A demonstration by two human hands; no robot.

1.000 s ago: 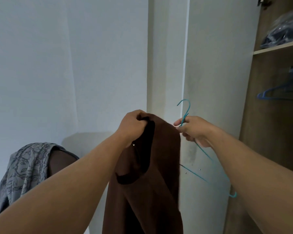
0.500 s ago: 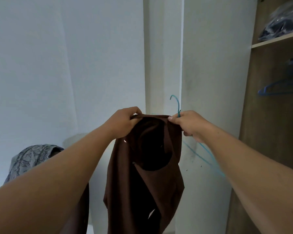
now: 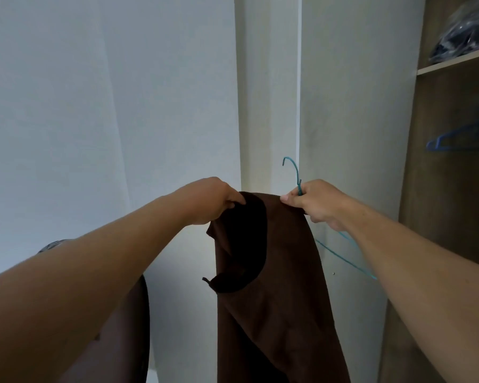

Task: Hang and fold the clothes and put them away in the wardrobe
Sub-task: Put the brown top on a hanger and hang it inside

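A: Now, starting at the left edge, what is showing?

B: A plain white wall (image 3: 67,106) is filling the left half of the view. Low down, a bare forearm is reaching up and forward from the bottom left corner. Just behind it a small patch of grey patterned cloth (image 3: 53,244) is peeking out, and a dark brown fabric (image 3: 138,327) is hanging below the arm; I cannot tell what either belongs to.

A: And the hand on that side?

B: The left hand (image 3: 213,200) is curling its fingers round the top edge of a brown garment (image 3: 274,299), gripping it at the upper left beside a dark neck-like opening.

A: Where is the garment sitting?

B: It is hanging in mid-air at the centre, stretching between the two hands and falling out of the bottom of the view, in front of a white wardrobe door (image 3: 343,106) standing open edge-on.

A: What is the right hand doing?

B: The right hand (image 3: 315,203) is pinching the garment's upper right corner while also clamping a teal wire hanger (image 3: 296,175). The hook is poking up above the knuckles, and the thin wire is trailing down and right below the wrist, outside the garment.

A: And the far right?

B: The wooden wardrobe (image 3: 440,189) is standing open. A dark bundle in clear plastic (image 3: 465,34) is lying on its upper shelf (image 3: 454,62), and a blue hanger (image 3: 454,136) is hanging beneath, well apart from the hands.
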